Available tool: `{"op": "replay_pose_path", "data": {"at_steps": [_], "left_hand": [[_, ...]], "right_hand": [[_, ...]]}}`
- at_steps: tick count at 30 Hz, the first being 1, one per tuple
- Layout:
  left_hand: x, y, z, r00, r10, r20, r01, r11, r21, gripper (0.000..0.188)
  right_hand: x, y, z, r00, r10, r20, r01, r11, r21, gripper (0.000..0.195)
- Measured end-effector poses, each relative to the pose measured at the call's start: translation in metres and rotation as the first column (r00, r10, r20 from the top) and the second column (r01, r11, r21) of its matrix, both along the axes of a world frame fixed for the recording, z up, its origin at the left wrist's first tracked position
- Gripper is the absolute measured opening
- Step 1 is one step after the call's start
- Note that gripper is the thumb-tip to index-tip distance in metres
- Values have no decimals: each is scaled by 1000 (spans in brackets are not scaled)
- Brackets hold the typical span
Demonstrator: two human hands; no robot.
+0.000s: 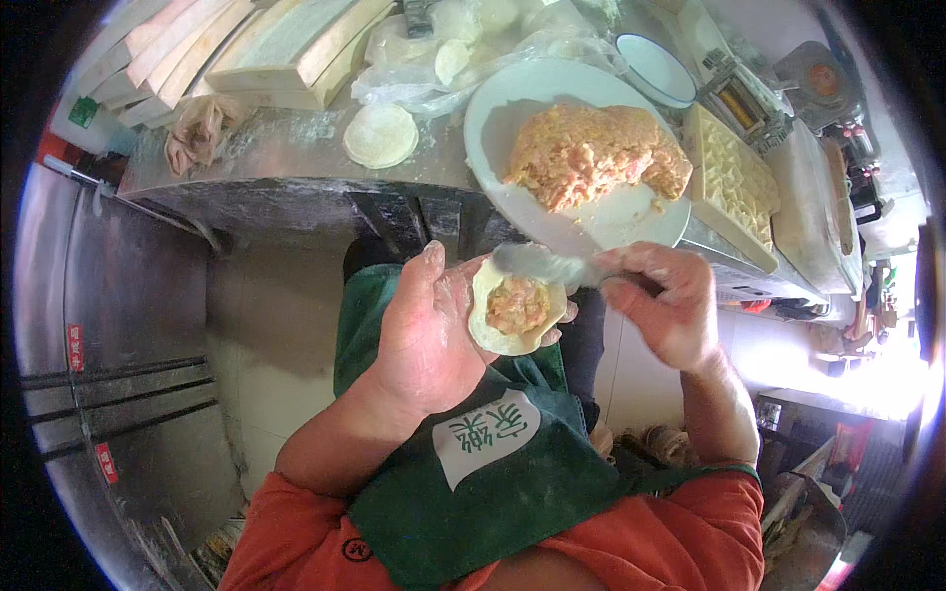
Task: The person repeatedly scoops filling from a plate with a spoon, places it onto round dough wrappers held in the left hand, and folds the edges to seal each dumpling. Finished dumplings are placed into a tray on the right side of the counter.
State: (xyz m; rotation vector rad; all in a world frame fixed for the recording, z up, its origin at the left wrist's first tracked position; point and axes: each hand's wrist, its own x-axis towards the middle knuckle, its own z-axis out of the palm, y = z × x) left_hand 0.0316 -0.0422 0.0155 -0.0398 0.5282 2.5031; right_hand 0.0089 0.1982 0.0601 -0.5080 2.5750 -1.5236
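Note:
On the palm and fingers of my left hand (443, 325) rests a round dough wrapper (484, 338), its rim curling up a little. A lump of minced meat filling (517, 304) sits in the wrapper's middle. My right hand (661, 299) grips a spreader by its dark handle, and the blurred flat blade (543, 264) is over the wrapper's far edge; whether it touches cannot be told. Beyond my hands, a large white plate (491, 173) carries a big mound of minced filling (591, 151). A floury stack of round wrappers (380, 136) lies left of the plate.
Wooden boxes (259, 74) stand at the back left beside a crumpled plastic bag (199, 133). Floury clear plastic (473, 44) lies behind the plate, near a blue-rimmed white dish (656, 70). Rightward is a tray of shaped dumplings (732, 181). The metal counter's edge (295, 177) curves before me.

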Motion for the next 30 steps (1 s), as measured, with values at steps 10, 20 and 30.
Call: {"op": "replay_pose_path", "data": {"at_steps": [10,20,30], "left_hand": [[-2,-1,-8,991,44,126,-44,999,-7,82],[-9,-15,-20,991,131,39,-129,990,-61,64],[-8,0,-22,995,97,-17,-99,989,-109,52]], "right_hand": [[18,-18,-11,986,136,-97,-133,990,38,17],[-16,51,-24,910,-195,-366,319,894,316,14],[-3,-16,-53,496,134,-858,194,946,260,28]]}}
